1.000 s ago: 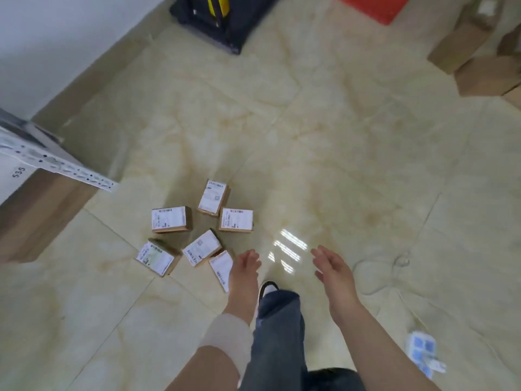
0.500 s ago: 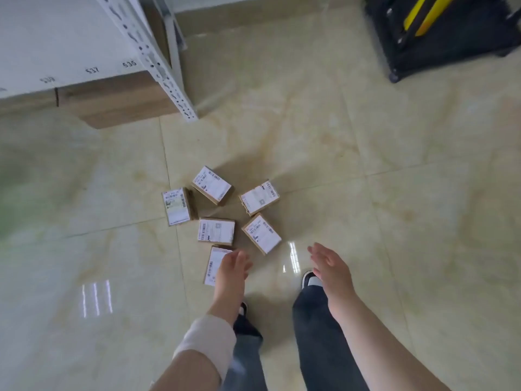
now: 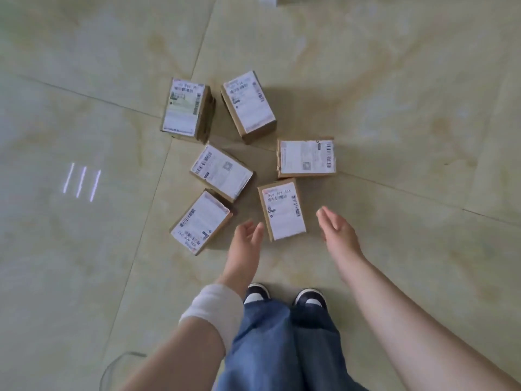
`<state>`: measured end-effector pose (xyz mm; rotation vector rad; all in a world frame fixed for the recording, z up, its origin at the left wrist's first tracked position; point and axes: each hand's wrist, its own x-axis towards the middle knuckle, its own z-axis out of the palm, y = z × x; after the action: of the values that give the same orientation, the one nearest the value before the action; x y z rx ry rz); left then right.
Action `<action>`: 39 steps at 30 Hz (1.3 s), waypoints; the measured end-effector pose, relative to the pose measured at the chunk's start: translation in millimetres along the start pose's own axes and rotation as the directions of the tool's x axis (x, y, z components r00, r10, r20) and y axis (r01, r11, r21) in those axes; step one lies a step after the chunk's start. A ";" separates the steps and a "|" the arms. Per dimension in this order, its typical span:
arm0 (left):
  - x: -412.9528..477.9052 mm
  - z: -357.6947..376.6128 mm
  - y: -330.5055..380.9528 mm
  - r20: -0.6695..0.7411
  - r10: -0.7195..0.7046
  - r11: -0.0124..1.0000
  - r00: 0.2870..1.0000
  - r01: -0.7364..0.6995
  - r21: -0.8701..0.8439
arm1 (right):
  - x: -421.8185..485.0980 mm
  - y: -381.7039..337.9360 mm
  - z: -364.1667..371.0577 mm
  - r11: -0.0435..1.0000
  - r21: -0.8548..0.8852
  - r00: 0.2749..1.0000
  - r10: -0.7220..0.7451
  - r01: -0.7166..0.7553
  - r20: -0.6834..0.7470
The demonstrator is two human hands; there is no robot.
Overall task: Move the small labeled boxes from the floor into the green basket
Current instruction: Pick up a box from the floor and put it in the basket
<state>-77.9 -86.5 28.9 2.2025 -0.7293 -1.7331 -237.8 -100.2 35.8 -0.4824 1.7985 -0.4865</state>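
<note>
Several small cardboard boxes with white shipping labels lie in a loose ring on the tiled floor. The nearest box (image 3: 282,210) sits between my two hands. My left hand (image 3: 245,238) hovers open just left of it, beside another box (image 3: 200,222). My right hand (image 3: 337,232) is open to its right, fingers together and pointing forward. Further out lie a middle box (image 3: 222,172), a right box (image 3: 307,158) and two far boxes (image 3: 185,109) (image 3: 248,105). Neither hand touches a box. No green basket is in view.
My legs in blue jeans (image 3: 282,342) and dark shoes (image 3: 284,296) stand just behind the boxes. A thin cable (image 3: 112,365) loops on the floor at the lower left. A white edge of something (image 3: 267,0) shows at the top.
The view has swung and dropped closer to the boxes; the shelf and black cart have left the frame. Both hands have reached forward to either side of the nearest box.
</note>
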 end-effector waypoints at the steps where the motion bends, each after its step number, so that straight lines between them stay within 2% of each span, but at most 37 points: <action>1: 23.3 10.2 -12.5 -0.001 0.008 1.000 1.000 -0.008 -0.013 | 22.3 11.9 11.8 1.000 -0.009 1.000 -0.014 0.014 0.015; 5: 92.3 43.2 -46.3 -0.044 0.072 0.995 0.996 -0.074 -0.060 | 85.6 43.8 43.8 0.980 -0.117 0.987 -0.156 0.160 0.036; 8: 117.4 55.9 -57.5 -0.082 0.162 0.969 0.983 -0.174 -0.173 | 112.5 58.6 53.7 0.966 -0.035 0.965 -0.255 0.257 0.061; 12: 124.3 67.2 -57.8 -0.054 0.202 0.916 0.978 -0.208 -0.343 | 127.5 74.8 59.1 0.968 0.094 0.963 -0.243 0.233 0.117; 14: 116.0 66.9 -54.0 -0.035 0.206 0.906 0.978 -0.204 -0.371 | 118.6 74.0 54.8 0.973 0.127 0.970 -0.211 0.195 0.123; 19: 21.2 37.5 -16.1 0.029 0.198 0.897 0.980 -0.169 -0.409 | 30.4 29.5 30.8 0.979 0.133 0.976 -0.172 0.154 0.134; 25: -147.9 -55.5 64.1 -0.040 0.192 0.834 0.981 -0.184 -0.520 | -141.6 -77.7 18.3 0.982 0.112 0.967 -0.169 0.149 0.189; 29: -226.8 -130.0 101.0 -0.138 0.224 0.782 0.965 -0.263 -0.566 | -236.1 -143.9 41.1 0.977 0.112 0.946 -0.205 0.182 0.251; 35: -305.5 -280.6 126.9 -0.274 0.193 0.689 0.942 -0.329 -0.646 | -349.3 -231.1 142.0 0.970 0.067 0.893 -0.242 0.234 0.380; 39: -315.6 -387.8 109.5 -0.350 0.156 0.602 0.924 -0.370 -0.708 | -403.9 -260.2 240.0 0.968 0.013 0.867 -0.232 0.252 0.440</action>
<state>214.8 -57.4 447.8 1.5545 -0.1613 -1.2269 119.1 -112.8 436.8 -0.7908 1.3192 -0.4659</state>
